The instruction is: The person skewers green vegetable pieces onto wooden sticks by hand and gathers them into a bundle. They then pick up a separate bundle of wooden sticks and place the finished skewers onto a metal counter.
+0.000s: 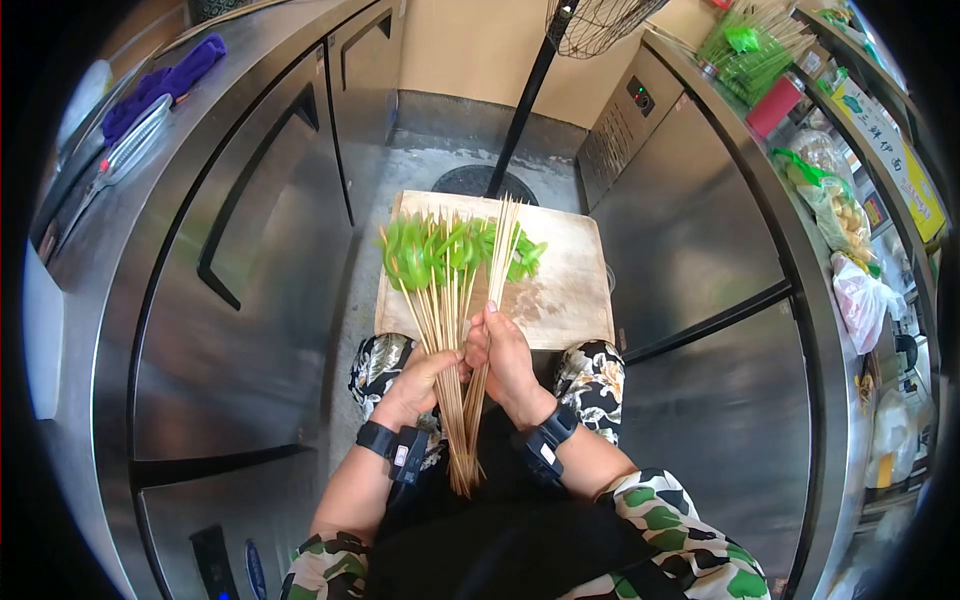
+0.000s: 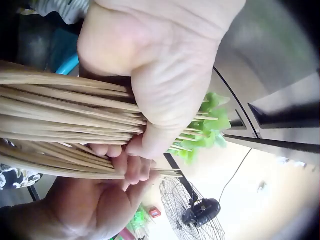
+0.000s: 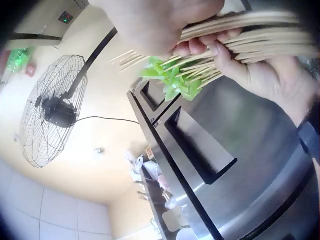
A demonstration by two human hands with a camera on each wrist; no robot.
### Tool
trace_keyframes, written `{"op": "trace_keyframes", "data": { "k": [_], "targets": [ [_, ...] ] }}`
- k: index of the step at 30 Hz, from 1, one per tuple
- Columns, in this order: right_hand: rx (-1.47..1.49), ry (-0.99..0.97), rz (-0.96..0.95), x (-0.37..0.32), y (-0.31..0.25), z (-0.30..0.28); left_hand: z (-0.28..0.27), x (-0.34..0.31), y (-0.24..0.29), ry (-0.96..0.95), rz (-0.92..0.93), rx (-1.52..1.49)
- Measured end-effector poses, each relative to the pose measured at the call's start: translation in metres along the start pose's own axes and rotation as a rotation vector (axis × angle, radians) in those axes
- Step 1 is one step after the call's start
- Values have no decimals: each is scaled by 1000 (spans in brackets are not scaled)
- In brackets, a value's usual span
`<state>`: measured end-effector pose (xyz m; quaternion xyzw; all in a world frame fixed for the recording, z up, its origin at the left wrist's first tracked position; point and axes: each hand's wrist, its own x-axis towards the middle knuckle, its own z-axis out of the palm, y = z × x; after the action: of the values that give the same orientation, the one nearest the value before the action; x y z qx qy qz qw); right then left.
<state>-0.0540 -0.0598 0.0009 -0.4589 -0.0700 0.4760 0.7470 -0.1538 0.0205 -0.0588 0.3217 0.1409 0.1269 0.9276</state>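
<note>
My left hand (image 1: 412,388) grips a thick bundle of wooden skewers (image 2: 60,107) low on the sticks, thumb across the front. Green vegetable pieces (image 1: 415,252) are threaded on their upper ends. Right beside it, my right hand (image 1: 512,362) pinches a thinner bunch of skewers (image 1: 503,250), whose bare pointed tips rise above the greens. The hands meet at the fingers, and the lower stick ends come together over the lap. Behind the bunches, more green pieces (image 1: 528,258) show over a pale wooden board (image 1: 572,295) in front of the knees.
Steel cabinets (image 1: 255,260) line the left side, and a steel refrigerator unit (image 1: 700,200) the right. A fan (image 3: 57,112) on a black pole (image 1: 522,110) stands beyond the board. Bags of food (image 1: 840,215), a red bottle (image 1: 775,105) and more green skewers (image 1: 750,60) sit on the right counter.
</note>
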Motion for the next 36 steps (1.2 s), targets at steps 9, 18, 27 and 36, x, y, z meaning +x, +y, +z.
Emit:
{"op": "trace_keyframes", "data": {
  "k": [9, 18, 27, 36],
  "targets": [
    [-28, 21, -47, 28, -7, -7, 2, 6, -1, 14, -60, 94],
    [62, -38, -623, 30, -185, -31, 4, -2, 4, -11, -63, -126],
    [-158, 152, 194, -57, 32, -128, 7, -3, 6, -15, -64, -131],
    [20, 86, 78, -55, 7, -131, 13, -5, 2, 42, -100, -102]
  ]
}}
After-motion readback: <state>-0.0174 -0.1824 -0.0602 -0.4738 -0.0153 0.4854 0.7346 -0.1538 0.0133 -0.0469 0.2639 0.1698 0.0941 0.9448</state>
